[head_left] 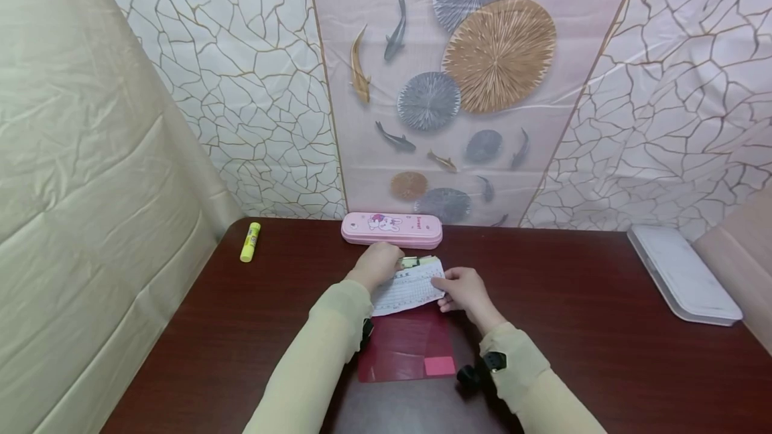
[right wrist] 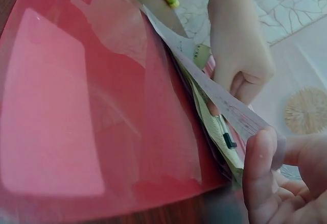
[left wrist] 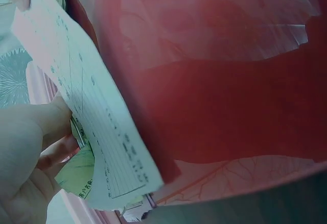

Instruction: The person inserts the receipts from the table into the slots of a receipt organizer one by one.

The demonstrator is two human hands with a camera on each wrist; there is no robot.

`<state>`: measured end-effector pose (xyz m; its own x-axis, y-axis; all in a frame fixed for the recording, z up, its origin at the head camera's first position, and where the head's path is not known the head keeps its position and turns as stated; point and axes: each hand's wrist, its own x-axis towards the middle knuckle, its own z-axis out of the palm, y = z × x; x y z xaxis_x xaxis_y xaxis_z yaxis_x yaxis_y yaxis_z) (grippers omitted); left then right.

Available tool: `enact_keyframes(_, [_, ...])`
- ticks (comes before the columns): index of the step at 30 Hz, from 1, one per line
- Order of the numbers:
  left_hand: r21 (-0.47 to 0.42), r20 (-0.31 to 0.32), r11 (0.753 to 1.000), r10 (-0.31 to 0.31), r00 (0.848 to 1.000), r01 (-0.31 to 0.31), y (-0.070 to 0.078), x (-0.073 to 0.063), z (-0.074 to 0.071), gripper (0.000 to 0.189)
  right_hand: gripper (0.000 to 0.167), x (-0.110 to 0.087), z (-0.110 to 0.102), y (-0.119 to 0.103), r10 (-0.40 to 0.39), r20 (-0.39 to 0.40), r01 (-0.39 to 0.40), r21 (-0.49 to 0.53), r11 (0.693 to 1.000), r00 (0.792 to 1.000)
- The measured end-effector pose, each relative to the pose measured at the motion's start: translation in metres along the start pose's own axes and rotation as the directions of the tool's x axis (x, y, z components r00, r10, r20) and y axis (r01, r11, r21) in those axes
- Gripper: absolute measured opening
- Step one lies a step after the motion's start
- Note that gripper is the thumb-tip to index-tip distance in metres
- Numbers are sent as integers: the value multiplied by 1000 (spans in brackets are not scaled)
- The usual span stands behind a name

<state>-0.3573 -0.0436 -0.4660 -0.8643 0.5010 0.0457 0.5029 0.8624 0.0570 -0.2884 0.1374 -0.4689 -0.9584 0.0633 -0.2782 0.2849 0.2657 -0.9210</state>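
Note:
A translucent red plastic folder (head_left: 401,347) with a pink label (head_left: 439,366) lies before me on the dark table. At its far edge a white printed sheet (head_left: 410,290) is lifted at a tilt, with yellow-green paper (left wrist: 77,172) behind it. My right hand (head_left: 467,295) pinches the sheet's right edge between thumb and fingers. Behind the sheet, my left hand (head_left: 378,265) curls its fingers at a small clip (right wrist: 228,138) on the yellow-green paper. The sheet partly hides the left fingertips in the left wrist view.
Just beyond the hands stands a pink pencil case (head_left: 392,231) with a rabbit print. A yellow glue stick (head_left: 250,242) lies at the far left, and a flat white case (head_left: 684,274) at the right edge. Patterned cloth hangs behind the table.

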Motion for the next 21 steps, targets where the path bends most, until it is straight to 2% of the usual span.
enact_keyframes(6, [-23, 11, 1000, -3, 1000, 3, -1, 1, 0, 8, 22, 2, 10, 0, -17, -41, 15, -28, 999, 999])
enact_keyframes(12, [15, -3, 1000, 25, 1000, -25, 0, 2, 0, 7, 17, 6, 17, 8, -36, -61, 33, -61, 998, 997])
enact_keyframes(14, [28, 3, 999, 30, 1000, -30, 1, 1, 1, 7, 19, 7, 19, 10, -50, -68, 43, -107, 993, 996])
enact_keyframes(17, [65, 7, 997, 50, 999, -51, 2, 1, 2, 8, 25, 8, 20, 10, -79, -72, 59, -243, 968, 994])
enact_keyframes(21, [132, 11, 987, 87, 996, -87, 3, 0, 2, 7, 39, 11, 23, 6, -109, -54, 76, -429, 900, 993])
